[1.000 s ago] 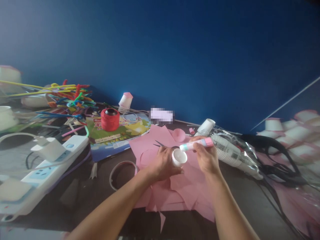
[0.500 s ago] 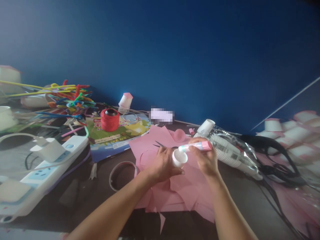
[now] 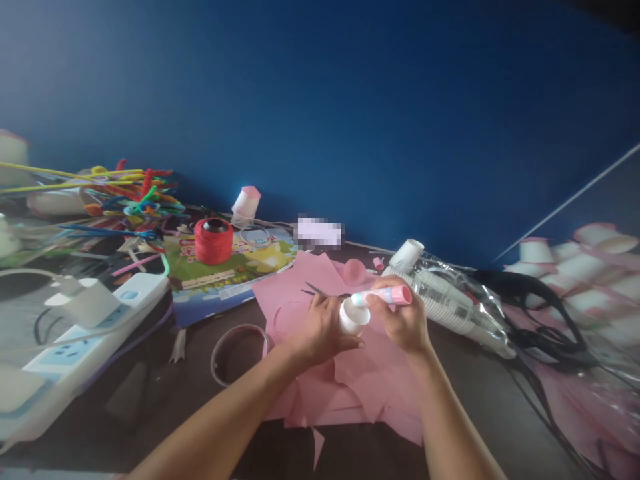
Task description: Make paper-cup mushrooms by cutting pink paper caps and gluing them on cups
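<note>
My left hand point(image 3: 323, 330) is wrapped round a small white paper cup point(image 3: 354, 319), its opening tilted up toward me. My right hand point(image 3: 404, 320) grips a glue stick point(image 3: 383, 297) with a pink base, and the stick's tip rests at the cup's rim. Beneath both hands lie cut sheets of pink paper point(image 3: 370, 380). The dark points of scissors point(image 3: 314, 289) poke out behind my left hand. A round pink paper disc point(image 3: 354, 271) sits just beyond, with a small pink cap point(image 3: 379, 263) near it.
On the left are a power strip point(image 3: 90, 340), a red thread spool point(image 3: 213, 241), a colourful booklet point(image 3: 220, 280) and pipe cleaners point(image 3: 140, 193). A tape roll point(image 3: 215, 360) lies by my left forearm. Bagged paper cups point(image 3: 445, 307) and a pile of pink-topped cups point(image 3: 585, 267) stand right.
The whole view has shifted slightly, so things appear a little further left. Both hands keep their hold on the cup and the glue stick, with the stick's tip still at the rim.
</note>
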`<action>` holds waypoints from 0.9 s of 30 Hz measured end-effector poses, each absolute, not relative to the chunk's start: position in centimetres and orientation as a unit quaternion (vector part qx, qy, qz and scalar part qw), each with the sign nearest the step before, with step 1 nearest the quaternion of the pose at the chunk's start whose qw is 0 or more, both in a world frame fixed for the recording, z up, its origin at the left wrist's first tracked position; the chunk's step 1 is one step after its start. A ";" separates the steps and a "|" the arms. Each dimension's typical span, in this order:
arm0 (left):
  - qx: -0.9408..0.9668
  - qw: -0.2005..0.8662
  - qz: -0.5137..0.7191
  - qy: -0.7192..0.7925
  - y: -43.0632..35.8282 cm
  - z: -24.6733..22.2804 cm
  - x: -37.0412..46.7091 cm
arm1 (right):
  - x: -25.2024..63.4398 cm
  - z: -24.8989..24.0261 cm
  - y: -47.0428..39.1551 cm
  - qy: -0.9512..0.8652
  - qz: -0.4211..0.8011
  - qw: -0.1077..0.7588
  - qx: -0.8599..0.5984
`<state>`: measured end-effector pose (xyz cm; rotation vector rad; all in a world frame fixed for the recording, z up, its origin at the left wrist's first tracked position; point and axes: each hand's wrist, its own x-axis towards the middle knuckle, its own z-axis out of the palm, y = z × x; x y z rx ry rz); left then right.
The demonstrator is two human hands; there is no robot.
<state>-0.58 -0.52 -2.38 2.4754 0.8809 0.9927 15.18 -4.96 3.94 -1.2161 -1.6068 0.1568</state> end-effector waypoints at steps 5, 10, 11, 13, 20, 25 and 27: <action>0.865 0.166 0.365 0.303 -0.5 -2.6 -0.6 | 15.1 3.6 -4.9 -0.648 0.102 0.586 -0.475; 0.864 0.163 0.360 0.311 -0.5 -2.5 -0.5 | 14.6 3.7 -4.8 -0.674 0.143 0.551 -0.470; 0.864 0.163 0.360 0.311 -0.4 -2.6 -0.5 | 14.7 3.8 -4.8 -0.675 0.138 0.547 -0.475; 0.865 0.159 0.361 0.312 -0.4 -2.6 -0.5 | 15.0 4.0 -4.9 -0.674 0.127 0.542 -0.485; 0.864 0.134 0.357 0.328 -0.6 -2.7 -0.8 | 16.4 3.9 -4.9 -0.633 0.184 0.593 -0.463; 0.869 0.116 0.355 0.325 -0.6 -2.4 -1.0 | 15.7 3.6 -4.5 -0.602 0.225 0.625 -0.443; 0.872 0.107 0.350 0.324 -0.6 -2.4 -1.0 | 15.5 3.7 -4.5 -0.623 0.219 0.596 -0.456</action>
